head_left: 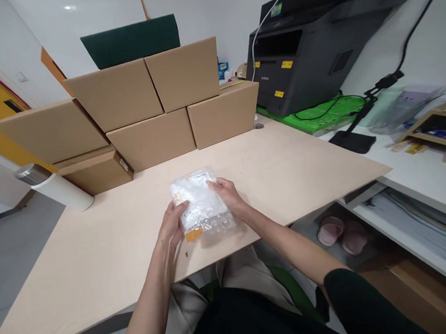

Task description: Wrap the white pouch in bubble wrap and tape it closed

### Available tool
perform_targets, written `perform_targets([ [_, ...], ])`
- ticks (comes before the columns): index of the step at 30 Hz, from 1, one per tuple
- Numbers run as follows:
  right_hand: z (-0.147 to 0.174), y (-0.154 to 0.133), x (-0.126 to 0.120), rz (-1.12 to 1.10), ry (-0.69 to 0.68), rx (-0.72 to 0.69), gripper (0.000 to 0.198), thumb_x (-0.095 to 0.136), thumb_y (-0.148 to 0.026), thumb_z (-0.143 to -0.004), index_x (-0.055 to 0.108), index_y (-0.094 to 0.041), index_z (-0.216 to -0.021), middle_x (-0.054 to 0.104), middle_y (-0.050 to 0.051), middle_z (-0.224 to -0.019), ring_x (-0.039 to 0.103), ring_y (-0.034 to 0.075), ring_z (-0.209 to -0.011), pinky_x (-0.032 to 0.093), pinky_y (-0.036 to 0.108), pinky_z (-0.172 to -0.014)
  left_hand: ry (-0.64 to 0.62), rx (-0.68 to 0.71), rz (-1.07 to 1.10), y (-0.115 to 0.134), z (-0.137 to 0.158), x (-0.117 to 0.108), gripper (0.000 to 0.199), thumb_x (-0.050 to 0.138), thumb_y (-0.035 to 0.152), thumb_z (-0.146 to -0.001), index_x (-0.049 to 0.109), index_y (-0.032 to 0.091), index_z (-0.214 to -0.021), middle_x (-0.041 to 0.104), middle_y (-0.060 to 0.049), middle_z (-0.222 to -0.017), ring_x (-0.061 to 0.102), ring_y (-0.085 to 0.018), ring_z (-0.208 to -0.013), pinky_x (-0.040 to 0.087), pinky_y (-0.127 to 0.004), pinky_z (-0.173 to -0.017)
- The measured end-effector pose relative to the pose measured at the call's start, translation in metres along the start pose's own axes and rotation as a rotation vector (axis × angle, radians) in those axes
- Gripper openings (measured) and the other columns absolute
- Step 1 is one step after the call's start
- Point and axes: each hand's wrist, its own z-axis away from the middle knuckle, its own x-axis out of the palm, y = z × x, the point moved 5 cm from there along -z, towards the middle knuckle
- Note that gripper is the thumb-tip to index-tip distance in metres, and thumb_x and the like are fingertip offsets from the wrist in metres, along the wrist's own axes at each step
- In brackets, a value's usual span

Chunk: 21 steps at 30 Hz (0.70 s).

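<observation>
A clear, crinkled plastic bag (pixel 202 201) with something white and flat inside is held just over the table, between both hands. An orange patch shows at its lower left corner, and small print runs along its top edge. My left hand (pixel 172 222) grips the left side, thumb on top and fingers underneath. On the opposite edge, my right hand (pixel 227 193) pinches the bag near its upper right corner, with the thumb on the front face. What exactly the bag contains cannot be made out through the shiny plastic.
Stacked cardboard boxes (pixel 150 139) line the table's back edge, topped by a dark green box (pixel 132 41). A white bottle (pixel 62 191) stands at the left. Behind on the right are a black printer (pixel 296 65) and a dark stand (pixel 353 140). The wooden table (pixel 284 162) ends near my lap.
</observation>
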Motion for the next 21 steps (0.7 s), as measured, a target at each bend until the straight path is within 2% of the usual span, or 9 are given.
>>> perform_targets([
  [2,-0.009,0.007,0.003,0.239,0.028,-0.057,0.043,0.062,-0.062,-0.077,0.054,-0.02,-0.073,0.054,-0.001,-0.068,0.049,0.016,-0.066,0.038,0.028,-0.06,0.092,0.004,-0.035,-0.006,-0.013,-0.007,0.056,0.086,0.028,-0.055,0.061,0.014,-0.103,0.071,-0.007,-0.088,0.067,-0.02,-0.072,0.056,-0.035,-0.072],
  [4,-0.017,0.008,0.005,0.518,0.056,-0.113,0.038,0.054,-0.057,-0.085,0.057,-0.019,-0.082,0.058,0.003,-0.079,0.054,0.02,-0.078,0.043,0.031,-0.069,0.155,0.037,-0.095,-0.011,-0.024,-0.014,0.06,0.084,0.029,-0.061,0.058,0.014,-0.113,0.069,-0.008,-0.091,0.066,-0.017,-0.07,0.055,-0.034,-0.072],
  [6,-0.024,0.004,0.005,0.782,0.111,-0.172,0.036,0.053,-0.051,-0.088,0.06,-0.018,-0.102,0.062,0.009,-0.102,0.055,0.026,-0.099,0.044,0.037,-0.085,0.211,0.082,-0.21,-0.014,-0.033,-0.019,0.067,0.079,0.034,-0.069,0.052,0.013,-0.127,0.068,-0.011,-0.1,0.068,-0.02,-0.077,0.055,-0.037,-0.076],
  [8,-0.03,0.0,0.002,0.95,0.165,-0.202,0.05,0.056,-0.05,-0.088,0.054,-0.017,-0.126,0.054,0.016,-0.128,0.048,0.031,-0.121,0.039,0.044,-0.099,0.275,0.177,-0.431,-0.011,-0.037,-0.022,0.074,0.074,0.039,-0.074,0.046,0.014,-0.138,0.065,-0.016,-0.113,0.067,-0.025,-0.095,0.054,-0.043,-0.086],
  [11,-0.039,0.003,-0.003,0.966,0.157,-0.146,0.07,0.058,-0.056,-0.086,0.041,-0.019,-0.142,0.046,0.017,-0.142,0.042,0.033,-0.132,0.034,0.049,-0.106,0.361,0.438,-0.91,0.002,-0.03,-0.016,0.075,0.07,0.043,-0.079,0.043,0.018,-0.145,0.05,-0.021,-0.139,0.05,-0.035,-0.129,0.04,-0.054,-0.105],
  [13,-0.042,0.007,-0.004,0.909,0.122,-0.116,0.07,0.059,-0.057,-0.085,0.04,-0.021,-0.142,0.05,0.016,-0.14,0.045,0.032,-0.13,0.034,0.051,-0.106,0.319,0.568,-1.155,0.005,-0.024,-0.008,0.068,0.064,0.049,-0.083,0.048,0.021,-0.143,0.04,-0.02,-0.149,0.038,-0.037,-0.14,0.031,-0.058,-0.112],
  [15,-0.041,0.009,-0.006,0.866,0.098,-0.123,0.065,0.059,-0.055,-0.086,0.043,-0.023,-0.139,0.055,0.014,-0.137,0.048,0.032,-0.128,0.033,0.052,-0.106,0.205,0.572,-1.279,0.0,-0.02,-0.002,0.065,0.059,0.057,-0.085,0.052,0.022,-0.14,0.034,-0.019,-0.154,0.032,-0.037,-0.144,0.029,-0.058,-0.113],
  [17,-0.037,0.01,-0.007,0.845,0.065,-0.129,0.067,0.058,-0.055,-0.086,0.041,-0.023,-0.141,0.055,0.014,-0.139,0.047,0.033,-0.129,0.031,0.054,-0.108,0.118,0.513,-1.335,-0.006,-0.019,-0.002,0.072,0.058,0.063,-0.083,0.05,0.023,-0.142,0.029,-0.019,-0.158,0.027,-0.038,-0.147,0.029,-0.059,-0.113],
  [21,-0.026,0.012,-0.011,0.841,-0.129,-0.104,0.106,0.069,-0.063,-0.073,0.018,-0.022,-0.156,0.033,0.017,-0.157,0.03,0.036,-0.144,0.022,0.056,-0.114,0.072,0.44,-1.384,-0.011,-0.02,-0.005,0.088,0.063,0.064,-0.078,0.036,0.023,-0.151,0.023,-0.02,-0.161,0.024,-0.038,-0.148,0.026,-0.06,-0.113],
])
